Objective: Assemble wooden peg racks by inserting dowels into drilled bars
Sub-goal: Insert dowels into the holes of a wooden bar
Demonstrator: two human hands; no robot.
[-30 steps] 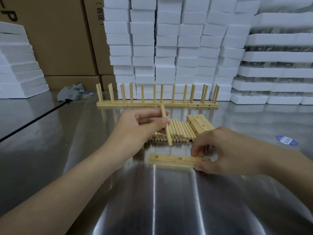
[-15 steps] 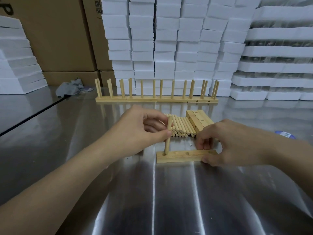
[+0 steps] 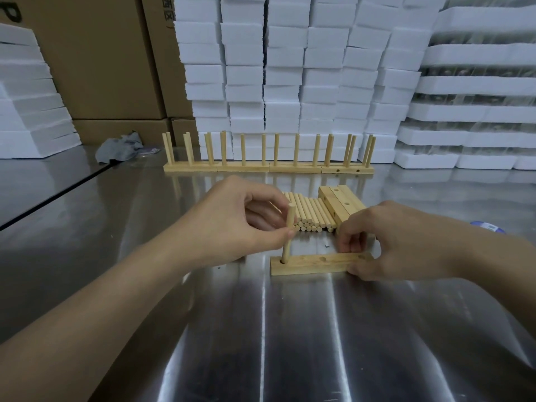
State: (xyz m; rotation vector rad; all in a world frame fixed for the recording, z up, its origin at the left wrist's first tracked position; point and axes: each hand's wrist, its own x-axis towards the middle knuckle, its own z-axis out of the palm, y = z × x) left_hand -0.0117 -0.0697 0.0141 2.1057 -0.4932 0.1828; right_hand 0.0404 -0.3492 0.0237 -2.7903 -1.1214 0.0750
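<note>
left hand [image 3: 232, 219]: 1 dowel [image 3: 286, 250] | right hand [image 3: 388, 239]: 1 bar [image 3: 310, 264] | racks [image 3: 268, 168] in row: 4

- Shiny steel bench [image 3: 261, 329], glare streaking across it, a dark seam on the left.
- Front and centre, a drilled bar [image 3: 313, 264] lies flat, one dowel [image 3: 291, 217] upright in its left end hole.
- Just behind, loose dowels [image 3: 310, 211] heaped side by side, spare bars [image 3: 345, 203] against their right flank.
- Further back, finished racks [image 3: 266, 168] lined end to end.
- Grey rag [image 3: 119, 149] far left; foam blocks [image 3: 290, 82] stacked along the rear.
</note>
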